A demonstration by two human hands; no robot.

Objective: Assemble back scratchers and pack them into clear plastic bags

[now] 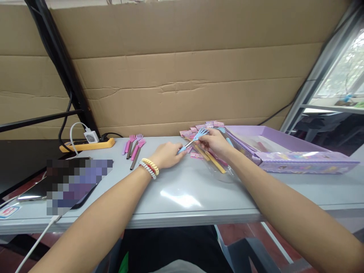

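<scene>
My left hand [169, 154], with beaded bracelets at the wrist, is closed on the blue handle end of a small back scratcher [189, 144]. Its metal shaft slants up to a light blue, claw-shaped head. At that head my right hand [214, 141] is closed, fingers pinched against it; part of the grip is hidden. Beneath and behind the right hand lie several pink-labelled packets [196, 154] and yellow sticks [215, 163] in clear plastic. Another light blue piece [226, 137] shows just beyond that hand. Several pink and purple back scratchers [135, 149] lie to the left.
A purple open box [307, 167] stands on the grey table [170, 197] at the right. Phones [82, 185], partly blurred out, lie at the left near a yellow power strip [106, 143] with a white charger [91, 135]. Cardboard [184, 87] backs the table.
</scene>
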